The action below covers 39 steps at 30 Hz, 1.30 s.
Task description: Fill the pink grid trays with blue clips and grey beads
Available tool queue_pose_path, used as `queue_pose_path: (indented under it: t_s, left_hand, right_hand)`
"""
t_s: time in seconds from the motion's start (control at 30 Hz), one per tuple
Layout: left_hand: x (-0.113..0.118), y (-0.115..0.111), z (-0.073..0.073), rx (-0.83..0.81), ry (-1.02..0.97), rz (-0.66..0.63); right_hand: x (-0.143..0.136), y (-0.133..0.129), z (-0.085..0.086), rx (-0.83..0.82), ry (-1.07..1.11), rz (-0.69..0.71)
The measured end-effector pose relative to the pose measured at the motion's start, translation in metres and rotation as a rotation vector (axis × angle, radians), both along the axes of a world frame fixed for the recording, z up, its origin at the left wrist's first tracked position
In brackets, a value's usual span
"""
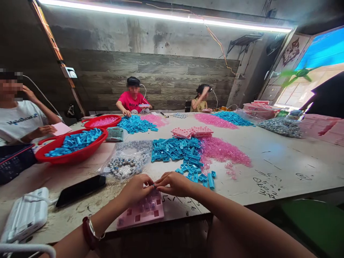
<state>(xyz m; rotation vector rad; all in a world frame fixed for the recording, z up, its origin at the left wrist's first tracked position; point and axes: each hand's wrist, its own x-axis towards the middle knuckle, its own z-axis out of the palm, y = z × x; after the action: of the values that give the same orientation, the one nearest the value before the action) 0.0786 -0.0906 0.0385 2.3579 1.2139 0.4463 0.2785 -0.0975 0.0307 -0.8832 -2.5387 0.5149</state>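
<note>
A pink tray with square openings point(158, 214) lies at the table's near edge, some clear pieces standing in its middle. Above its far edge my left hand point(137, 189) is closed in a pinch, fingertips meeting those of my right hand point(173, 183). My right hand also has its thumb and fingers pinched together. Whatever sits between the fingertips is too small and hidden to name. Just beyond are a heap of blue plastic pieces point(176, 149), a heap of small clear pink pieces point(225, 152) and a clear bag of small beads point(125, 163).
A black phone point(82, 190) and a white power bank point(27, 213) lie to the left. A red basin point(72, 157) holds blue pieces. Stacked pink trays point(192, 132) stand behind the blue heap. Several people sit around the table. A green stool point(309, 225) stands at right.
</note>
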Motion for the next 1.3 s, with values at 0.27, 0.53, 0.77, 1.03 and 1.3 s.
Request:
queue_pose_path:
  t_s: [0.27, 0.53, 0.77, 1.03, 1.3]
  left_hand:
    - [0.004, -0.001, 0.0, -0.024, 0.025, 0.022]
    - [0.004, 0.011, 0.0, -0.088, 0.062, -0.02]
    - [-0.002, 0.014, -0.008, -0.218, 0.069, 0.043]
    - [0.0, 0.011, -0.002, -0.166, 0.056, 0.054]
    - [-0.002, 0.016, -0.006, -0.154, 0.037, 0.013]
  right_hand:
    - [0.001, -0.008, 0.001, -0.01, -0.061, -0.023]
    - [-0.005, -0.011, 0.003, -0.113, -0.017, -0.059]
    - [-0.019, -0.014, -0.002, -0.039, -0.072, -0.013]
    - [0.036, 0.022, 0.009, -0.387, 0.529, -0.709]
    - [0.036, 0.021, -0.003, -0.614, 0.437, -0.604]
